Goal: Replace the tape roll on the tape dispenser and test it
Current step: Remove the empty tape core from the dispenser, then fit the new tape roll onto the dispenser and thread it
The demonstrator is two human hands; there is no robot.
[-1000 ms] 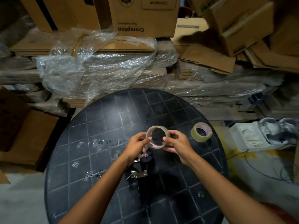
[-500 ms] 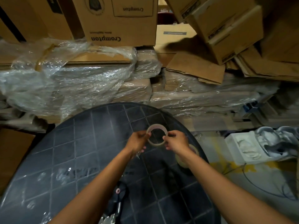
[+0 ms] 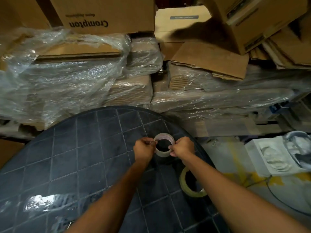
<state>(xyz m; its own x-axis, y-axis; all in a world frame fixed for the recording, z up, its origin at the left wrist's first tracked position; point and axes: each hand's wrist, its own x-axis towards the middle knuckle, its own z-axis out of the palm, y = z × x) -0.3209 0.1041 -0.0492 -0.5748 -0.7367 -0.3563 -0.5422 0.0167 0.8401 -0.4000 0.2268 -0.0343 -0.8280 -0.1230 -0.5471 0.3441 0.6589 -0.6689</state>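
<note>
Nearest the camera, two bare forearms reached out over a dark, round gridded table [image 3: 70, 158]. Under the right forearm a yellowish tape roll [image 3: 185, 183] lay flat on the tabletop near its right edge, partly hidden by the arm. Further out, both hands met on a clear tape roll [image 3: 162, 153] held above the table's far side: the left hand [image 3: 145, 148] pinched its left rim between thumb and fingertips, and the right hand [image 3: 182, 147] gripped its right rim the same way, the dark core hole facing the camera. Beyond the table stood plastic-wrapped bundles of flat cardboard [image 3: 70, 84], with cardboard boxes [image 3: 107, 14] stacked behind. The dispenser could not be made out.
</note>
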